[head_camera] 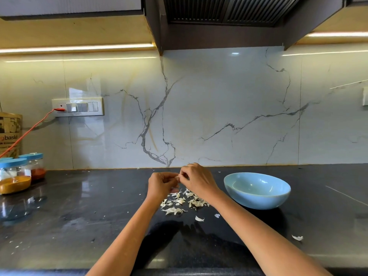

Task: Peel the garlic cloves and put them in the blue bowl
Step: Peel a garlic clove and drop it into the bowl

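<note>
Two bare forearms reach in from the near edge over the dark counter (pixel 79 226); the left hand (pixel 162 185) and right hand (pixel 197 179) meet above its middle, fingers curled, both pinching one small pale clove (pixel 177 176) held between them; most of the clove is hidden by the fingertips, so how much skin remains on it cannot be told; just below and near the hands lies a scatter of white peels (pixel 183 202) on the counter, with single flakes further near and right; the bowl (pixel 256 190), blue, sits on the counter just right of the right wrist, apart from it, its rim tilted slightly toward the camera; nothing can be made out inside it; far left stand jars (pixel 16 176) with blue lids, one with yellow-brown powder, one behind with red; behind them a brown paper bag (pixel 11 134); an orange cord (pixel 29 128) runs up to a switch plate (pixel 77 106) on the marble wall; a dark hood (pixel 219 16) hangs overhead.
</note>
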